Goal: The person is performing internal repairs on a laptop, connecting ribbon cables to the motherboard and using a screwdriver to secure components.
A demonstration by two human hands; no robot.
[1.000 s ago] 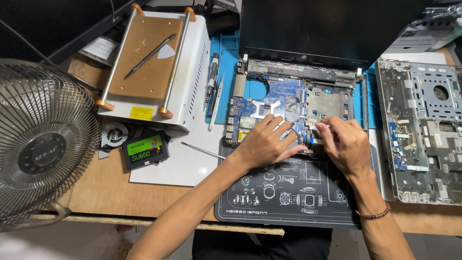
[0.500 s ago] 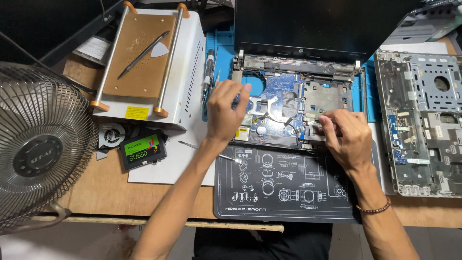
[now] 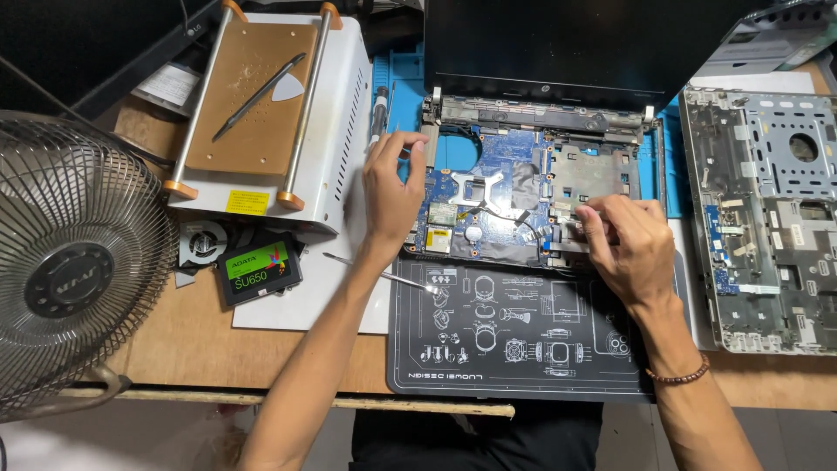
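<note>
My left hand [image 3: 392, 187] rests open-fingered on the laptop's [image 3: 532, 187] left edge at frame centre; my right hand [image 3: 628, 244] pinches a small part, too hidden to identify.

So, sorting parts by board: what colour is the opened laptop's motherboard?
Blue motherboard, clearest in the head view.

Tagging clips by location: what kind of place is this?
Most likely an electronics repair bench. An opened laptop with its blue board bare lies under the left hand and right hand, on a black work mat; a stripped laptop cover and a heating plate machine sit beside it.
</note>
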